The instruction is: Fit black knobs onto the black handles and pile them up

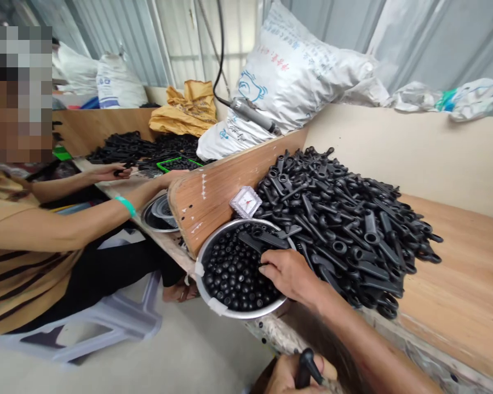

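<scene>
My right hand (290,273) reaches over the right side of a metal bowl (202,279) filled with small black balls (230,268). Its thumb and index finger are pinched together; whatever lies between them is too small or hidden to make out. Just beyond the fingers, a few black plastic link rods (267,238) lie across the bowl's far right edge. At the bottom of the view, my left hand (287,375) is closed round a black link rod (307,364) whose rounded end sticks up. Part of that hand is cut off by the frame.
A large heap of black link rods (345,219) covers the bench (468,262) on the right. A small clock (245,202) stands behind the bowl beside a wooden divider (213,191). Left of it, a co-worker (57,230) handles black parts. White sacks (291,65) lean behind.
</scene>
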Motion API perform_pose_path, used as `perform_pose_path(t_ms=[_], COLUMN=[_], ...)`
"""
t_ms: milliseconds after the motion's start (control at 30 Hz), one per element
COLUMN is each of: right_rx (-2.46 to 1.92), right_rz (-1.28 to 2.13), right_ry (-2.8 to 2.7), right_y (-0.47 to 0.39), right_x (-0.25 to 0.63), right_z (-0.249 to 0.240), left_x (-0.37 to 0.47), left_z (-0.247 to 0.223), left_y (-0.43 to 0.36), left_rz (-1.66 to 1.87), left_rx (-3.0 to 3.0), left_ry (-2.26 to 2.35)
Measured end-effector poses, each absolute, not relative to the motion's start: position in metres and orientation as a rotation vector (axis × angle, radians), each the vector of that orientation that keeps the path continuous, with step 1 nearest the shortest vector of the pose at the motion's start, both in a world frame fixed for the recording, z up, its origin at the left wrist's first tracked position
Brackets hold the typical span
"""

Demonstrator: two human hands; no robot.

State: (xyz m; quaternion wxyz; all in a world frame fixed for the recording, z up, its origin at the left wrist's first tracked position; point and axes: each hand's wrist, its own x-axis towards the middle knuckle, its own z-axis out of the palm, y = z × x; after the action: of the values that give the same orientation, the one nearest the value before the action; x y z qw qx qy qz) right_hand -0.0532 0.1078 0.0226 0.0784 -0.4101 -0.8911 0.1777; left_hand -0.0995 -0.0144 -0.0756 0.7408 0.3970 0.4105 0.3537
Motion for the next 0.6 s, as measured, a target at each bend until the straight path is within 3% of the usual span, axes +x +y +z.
perform_pose_path(t_ms=[133, 467, 600], right_rx=[-1.031, -0.927, -0.848], right_rz=[1.147, 1.568, 1.557], right_ry=[-2.104, -0.873, -0.608], right_y=[0.089, 0.018, -0.001], right_x=[0.003, 0.109, 0.124], right_z=[0.032, -0.011, -0.023], left_x=[-0.096, -0.038, -0.012], left_z=[-0.055, -0.032, -0.029], left_y=[-0.007, 0.022, 0.024], left_rz=[0.777, 0.746, 0.694], left_rx=[0.883, 1.204, 1.318], left_ry=[0.931, 0.93, 1.0])
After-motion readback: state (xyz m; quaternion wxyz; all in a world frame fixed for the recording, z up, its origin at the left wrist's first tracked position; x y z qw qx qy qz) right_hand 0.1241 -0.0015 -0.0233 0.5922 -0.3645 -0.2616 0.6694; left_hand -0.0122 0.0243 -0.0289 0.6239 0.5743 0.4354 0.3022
